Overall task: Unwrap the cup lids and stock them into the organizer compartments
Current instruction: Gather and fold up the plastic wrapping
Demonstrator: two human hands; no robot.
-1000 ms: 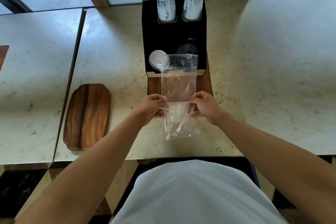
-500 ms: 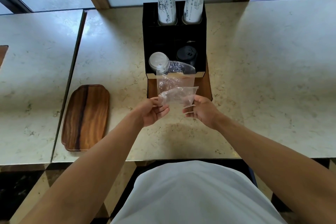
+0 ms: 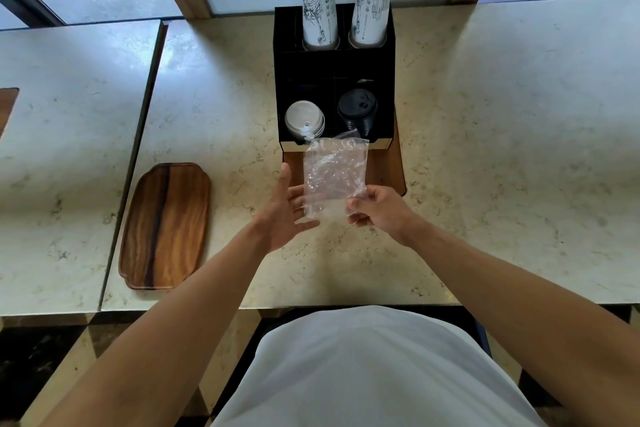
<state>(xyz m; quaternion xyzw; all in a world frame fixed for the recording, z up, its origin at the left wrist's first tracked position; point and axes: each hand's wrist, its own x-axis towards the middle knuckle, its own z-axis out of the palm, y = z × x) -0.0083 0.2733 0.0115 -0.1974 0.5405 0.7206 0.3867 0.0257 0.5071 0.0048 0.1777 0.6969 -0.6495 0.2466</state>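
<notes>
A black organizer [image 3: 384,55] stands at the back of the counter. Its front left compartment holds a stack of white lids [image 3: 304,120]; the front right one holds a stack of black lids [image 3: 357,110]. A clear, empty plastic wrapper [image 3: 334,173], folded flat, hangs in front of the organizer. My right hand [image 3: 379,210] pinches its lower right corner. My left hand [image 3: 285,210] is open with fingers spread, palm beside the wrapper's left edge; whether it touches the wrapper I cannot tell.
Two stacks of printed paper cups [image 3: 318,10] stand in the organizer's rear slots. The organizer sits on a wooden tray [image 3: 386,168]. A second wooden tray [image 3: 166,225] lies to the left. A seam [image 3: 138,135] splits the marble counter.
The long wrapper held by both hands has been folded into a short flat piece. My left hand has let go and opened; my right hand still holds the wrapper.
</notes>
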